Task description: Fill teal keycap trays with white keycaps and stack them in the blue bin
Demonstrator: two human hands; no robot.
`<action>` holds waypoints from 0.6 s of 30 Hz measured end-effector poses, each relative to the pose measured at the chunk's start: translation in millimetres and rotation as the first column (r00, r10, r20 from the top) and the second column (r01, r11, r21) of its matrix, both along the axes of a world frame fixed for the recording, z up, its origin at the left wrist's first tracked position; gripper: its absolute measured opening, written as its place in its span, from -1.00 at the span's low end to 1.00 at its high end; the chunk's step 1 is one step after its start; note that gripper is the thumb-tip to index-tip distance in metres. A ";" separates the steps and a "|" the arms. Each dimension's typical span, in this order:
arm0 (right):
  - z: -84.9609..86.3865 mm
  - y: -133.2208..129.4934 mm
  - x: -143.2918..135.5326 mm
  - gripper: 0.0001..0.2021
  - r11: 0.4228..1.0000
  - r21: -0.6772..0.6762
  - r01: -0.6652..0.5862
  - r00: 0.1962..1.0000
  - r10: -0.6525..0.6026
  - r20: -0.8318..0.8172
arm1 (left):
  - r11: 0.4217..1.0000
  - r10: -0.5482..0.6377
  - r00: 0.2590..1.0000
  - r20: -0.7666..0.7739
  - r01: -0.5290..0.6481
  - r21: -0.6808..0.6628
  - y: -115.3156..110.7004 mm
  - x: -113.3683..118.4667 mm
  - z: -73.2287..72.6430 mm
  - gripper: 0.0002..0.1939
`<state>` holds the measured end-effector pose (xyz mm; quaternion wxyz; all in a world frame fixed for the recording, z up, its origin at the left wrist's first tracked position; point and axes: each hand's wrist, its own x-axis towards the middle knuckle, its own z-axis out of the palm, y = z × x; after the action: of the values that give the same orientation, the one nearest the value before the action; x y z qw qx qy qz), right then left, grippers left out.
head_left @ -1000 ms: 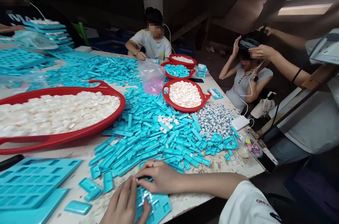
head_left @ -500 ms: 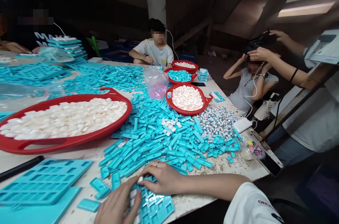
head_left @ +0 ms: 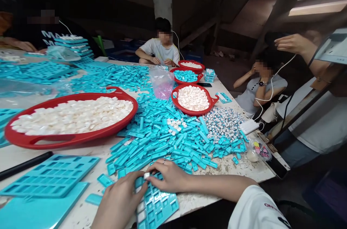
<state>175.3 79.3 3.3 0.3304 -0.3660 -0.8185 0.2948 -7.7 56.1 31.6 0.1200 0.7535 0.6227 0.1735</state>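
Observation:
A blue grid tray (head_left: 159, 207) lies at the near table edge, with white pieces in the compartments along its left side. My right hand (head_left: 169, 176) pinches a small white piece (head_left: 146, 176) between thumb and forefinger above the tray's far left corner. Around the tray's left edge curves my left hand (head_left: 121, 194), its thumb and fingertips close to that piece; whether they grip anything is hidden. Just beyond my hands spreads a heap of blue plastic pieces (head_left: 151, 142), with a few white pieces (head_left: 176, 126) on top.
Red baskets of white pieces stand at the left (head_left: 73, 138) and centre (head_left: 193, 111). Stacked blue trays (head_left: 51, 175) and a black bar (head_left: 25, 165) lie at left. Small wrapped pieces (head_left: 223, 124), a power bank (head_left: 248, 126) and a phone (head_left: 276, 167) are at right. People surround the table.
The white piece in my right hand is slightly higher in view. My left hand has shifted right, its fingertips nearer my right hand. The person standing at right has lowered an arm.

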 end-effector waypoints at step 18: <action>-3.6 -1.8 1.6 -0.82 0.992 -0.078 0.102 0.981 -0.113 -0.157 | 0.996 -0.052 0.968 -0.245 0.032 -0.088 6.2 8.1 25.1 -0.64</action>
<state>176.9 77.5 -0.4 0.3981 -0.3959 -0.7574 0.3333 0.4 62.3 56.7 0.0765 0.7766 0.6233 0.0498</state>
